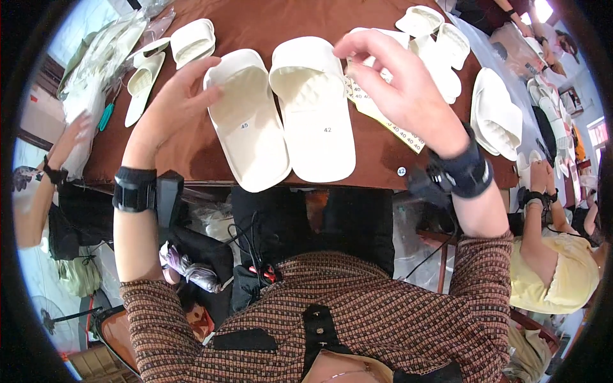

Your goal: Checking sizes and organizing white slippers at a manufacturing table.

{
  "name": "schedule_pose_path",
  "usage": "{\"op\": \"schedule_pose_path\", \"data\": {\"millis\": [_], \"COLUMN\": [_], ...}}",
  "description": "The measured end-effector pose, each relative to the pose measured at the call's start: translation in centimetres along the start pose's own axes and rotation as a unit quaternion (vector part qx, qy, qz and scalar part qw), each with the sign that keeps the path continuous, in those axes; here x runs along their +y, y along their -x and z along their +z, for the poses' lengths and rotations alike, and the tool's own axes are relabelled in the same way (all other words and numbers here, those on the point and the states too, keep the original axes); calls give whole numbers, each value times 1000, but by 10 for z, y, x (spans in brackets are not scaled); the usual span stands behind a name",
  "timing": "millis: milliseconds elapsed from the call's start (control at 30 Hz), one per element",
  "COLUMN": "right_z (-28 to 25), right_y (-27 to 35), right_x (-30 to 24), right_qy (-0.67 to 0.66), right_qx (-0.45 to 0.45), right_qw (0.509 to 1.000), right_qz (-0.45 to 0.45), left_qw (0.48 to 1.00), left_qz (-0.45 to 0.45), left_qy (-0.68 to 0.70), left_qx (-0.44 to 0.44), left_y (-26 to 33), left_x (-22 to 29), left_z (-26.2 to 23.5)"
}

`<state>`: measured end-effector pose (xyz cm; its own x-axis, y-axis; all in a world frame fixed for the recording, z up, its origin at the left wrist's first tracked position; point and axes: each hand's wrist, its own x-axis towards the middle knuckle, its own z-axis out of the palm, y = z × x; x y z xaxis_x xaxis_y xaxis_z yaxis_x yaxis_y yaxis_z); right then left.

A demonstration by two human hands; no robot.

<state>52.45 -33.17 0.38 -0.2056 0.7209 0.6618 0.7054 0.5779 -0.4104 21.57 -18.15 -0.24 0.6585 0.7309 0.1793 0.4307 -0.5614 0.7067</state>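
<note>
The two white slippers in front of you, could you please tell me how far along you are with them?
Both white slippers lie side by side on the brown table, each already bearing a small round sticker on its sole. In hand: the left hand rests against the left one, and the right hand hovers over the sticker sheet. More slippers wait at the right.

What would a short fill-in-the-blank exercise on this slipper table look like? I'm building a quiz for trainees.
1. The left hand rests against the outer edge of the left white slipper, one of ____ slippers lying side by side in front of the person.
2. The right hand hovers over a strip of ____ size stickers.
3. The table top is ____ in colour.
4. Both wrists wear ____ bands.

Missing words: two; yellow; brown; black
</note>
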Motion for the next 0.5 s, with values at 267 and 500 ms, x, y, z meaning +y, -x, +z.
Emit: {"op": "schedule_pose_path", "data": {"millis": [267, 500], "right_z": [45, 45], "right_y": [-38, -70], "right_x": [62, 66], "right_qy": [-8, -62], "right_qx": [-186, -264], "right_qw": [976, 949], "right_qz": [110, 164], "left_qw": [996, 998], "left_qz": [-21, -22], "left_qy": [17, 53], "left_qx": [-85, -40], "left_y": [-14, -8], "left_x": [-25, -35], "left_z": [-1, -1]}}
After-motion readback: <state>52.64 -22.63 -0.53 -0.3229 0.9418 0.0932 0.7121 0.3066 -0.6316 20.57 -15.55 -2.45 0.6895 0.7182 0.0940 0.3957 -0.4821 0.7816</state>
